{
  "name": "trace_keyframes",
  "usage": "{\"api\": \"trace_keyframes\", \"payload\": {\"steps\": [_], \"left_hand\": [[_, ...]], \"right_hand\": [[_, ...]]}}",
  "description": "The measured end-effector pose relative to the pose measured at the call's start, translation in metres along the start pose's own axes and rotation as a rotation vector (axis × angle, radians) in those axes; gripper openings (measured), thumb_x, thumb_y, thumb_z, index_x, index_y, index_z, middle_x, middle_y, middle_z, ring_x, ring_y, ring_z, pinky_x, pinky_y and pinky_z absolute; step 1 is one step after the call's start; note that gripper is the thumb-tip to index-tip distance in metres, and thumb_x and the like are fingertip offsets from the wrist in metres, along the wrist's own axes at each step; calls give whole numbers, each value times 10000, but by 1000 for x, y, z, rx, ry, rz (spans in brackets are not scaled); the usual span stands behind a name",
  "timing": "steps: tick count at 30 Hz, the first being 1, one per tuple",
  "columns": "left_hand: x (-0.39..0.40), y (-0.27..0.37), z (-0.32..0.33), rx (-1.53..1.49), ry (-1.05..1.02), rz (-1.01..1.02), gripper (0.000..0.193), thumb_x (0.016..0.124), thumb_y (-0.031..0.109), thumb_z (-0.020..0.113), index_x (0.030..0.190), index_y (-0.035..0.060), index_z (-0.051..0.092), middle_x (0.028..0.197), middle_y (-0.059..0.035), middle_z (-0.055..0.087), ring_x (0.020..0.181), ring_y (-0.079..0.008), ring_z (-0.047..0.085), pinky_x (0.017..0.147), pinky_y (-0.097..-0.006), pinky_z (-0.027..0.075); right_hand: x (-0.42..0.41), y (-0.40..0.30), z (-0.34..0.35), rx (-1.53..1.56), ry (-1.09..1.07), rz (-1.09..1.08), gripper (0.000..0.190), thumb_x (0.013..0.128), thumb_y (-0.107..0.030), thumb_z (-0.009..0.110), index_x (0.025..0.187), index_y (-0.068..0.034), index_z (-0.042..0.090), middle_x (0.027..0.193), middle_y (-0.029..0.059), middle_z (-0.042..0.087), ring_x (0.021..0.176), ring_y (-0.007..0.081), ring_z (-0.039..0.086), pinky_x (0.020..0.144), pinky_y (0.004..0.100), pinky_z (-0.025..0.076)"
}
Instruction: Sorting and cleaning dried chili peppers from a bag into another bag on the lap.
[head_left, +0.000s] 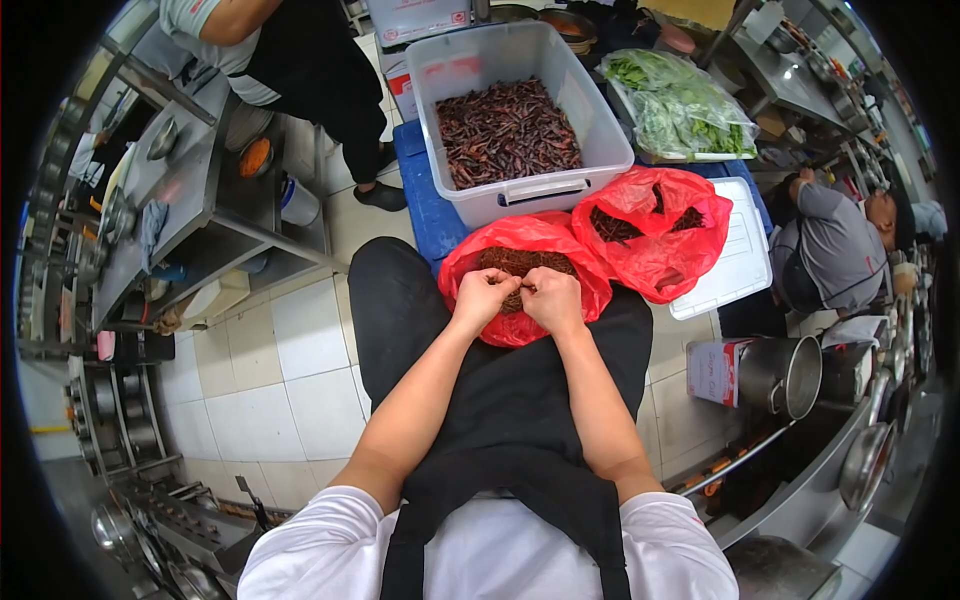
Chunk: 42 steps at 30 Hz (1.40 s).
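Note:
Both my hands are raised close together over a red plastic bag (517, 330) that lies open between my thighs, holding a heap of thin brown stem-like bits (517, 261). My left hand (486, 298) and my right hand (551, 298) pinch something small and dark between the fingertips; it is too small to name. Beyond the bag, a clear plastic tub (529, 196) holds many dried dark red chillies (510, 131). A second red plastic bag (660, 259), with dark dried chillies showing through its openings, leans beside the first at the right.
The tub rests on a blue surface (420, 195). A white lid (731, 262) and bagged leafy greens (679, 105) are at the right. A steel pot (799, 375) stands by a carton (709, 373). A steel table (180, 195) is at the left. Two people are nearby, at upper left and right.

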<state>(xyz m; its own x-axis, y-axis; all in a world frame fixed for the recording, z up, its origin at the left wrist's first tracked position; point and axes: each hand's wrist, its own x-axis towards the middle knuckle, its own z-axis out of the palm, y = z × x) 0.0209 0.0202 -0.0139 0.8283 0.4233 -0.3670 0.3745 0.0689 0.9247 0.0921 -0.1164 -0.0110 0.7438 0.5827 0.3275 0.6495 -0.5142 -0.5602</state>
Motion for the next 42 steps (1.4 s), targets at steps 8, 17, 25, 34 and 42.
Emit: {"api": "trace_keyframes", "payload": {"steps": [8, 17, 25, 34, 42], "left_hand": [[-5, 0, 1, -694, -101, -286, 103, 918, 55, 622, 818, 69, 644, 678, 48, 540, 514, -34, 418, 442, -199, 298], [-6, -6, 2, -881, -212, -322, 142, 963, 120, 562, 822, 131, 574, 671, 61, 456, 483, -30, 310, 412, -187, 233], [-17, 15, 6, -1001, -669, -218, 176, 968, 186, 590, 813, 127, 533, 660, 61, 401, 488, -24, 313, 418, -174, 237], [-10, 11, 13, -792, -66, -336, 329, 1008, 402, 531, 957, 82, 591, 642, 55, 457, 442, -33, 310, 399, -205, 226], [-5, 2, 12, -759, 55, -242, 330, 1039, 358, 468, 981, 50, 572, 644, 16, 442, 459, -85, 383, 404, -231, 300]], "right_hand": [[-1, -4, 4, 550, 45, 375, 69, 709, -37, 755, 725, -8, 695, 582, 22, 605, 528, 78, 537, 505, 256, 430], [3, 3, 7, 869, -30, 499, 95, 679, 25, 768, 669, -10, 680, 607, 21, 630, 535, 45, 520, 490, 221, 396], [0, 40, -21, 1570, -572, 581, 150, 705, 13, 744, 688, -57, 612, 556, -7, 533, 413, 59, 394, 408, 228, 256], [-1, 10, -6, 1440, -570, 638, 147, 919, -138, 683, 832, -109, 568, 664, -44, 520, 494, 36, 428, 414, 192, 263], [-5, 0, 12, 1645, -391, 959, 160, 918, -205, 691, 847, -88, 608, 675, -15, 592, 549, 66, 555, 423, 180, 325]]}}
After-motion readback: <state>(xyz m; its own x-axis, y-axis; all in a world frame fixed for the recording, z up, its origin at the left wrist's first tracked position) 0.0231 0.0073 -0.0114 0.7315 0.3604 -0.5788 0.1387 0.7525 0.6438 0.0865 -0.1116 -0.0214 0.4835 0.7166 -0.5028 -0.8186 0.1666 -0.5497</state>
